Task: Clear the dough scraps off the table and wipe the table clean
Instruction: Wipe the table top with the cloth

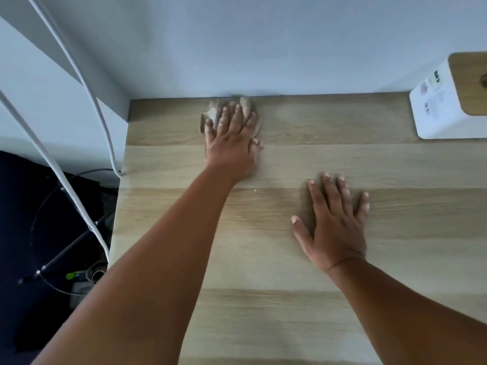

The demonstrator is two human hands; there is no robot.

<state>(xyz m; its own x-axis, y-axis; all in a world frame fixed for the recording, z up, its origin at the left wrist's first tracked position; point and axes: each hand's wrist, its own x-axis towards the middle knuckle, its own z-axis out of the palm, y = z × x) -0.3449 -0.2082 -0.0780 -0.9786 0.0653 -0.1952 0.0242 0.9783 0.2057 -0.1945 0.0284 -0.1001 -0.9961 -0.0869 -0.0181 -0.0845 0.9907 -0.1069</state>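
**Cloth pressed at the far table edge**

Far edge of the wooden table (303, 246) against the wall, just beyond the left hand (232, 138); left table edge well to that hand's left, with 2 white cables (87, 83) hanging past it. Wide bare wood between and around both hands, nearer than the right hand (334, 222) too. White box (448, 101) with a wooden top far to the right of the right hand, at the back edge.

Left arm stretched forward, palm down, fingers spread flat over a crumpled beige cloth (210, 114) (pressed on it, not clenched around it), cloth touching the far edge. Right hand flat on the bare wood, fingers splayed, holding nothing, slightly blurred. Hands well apart.
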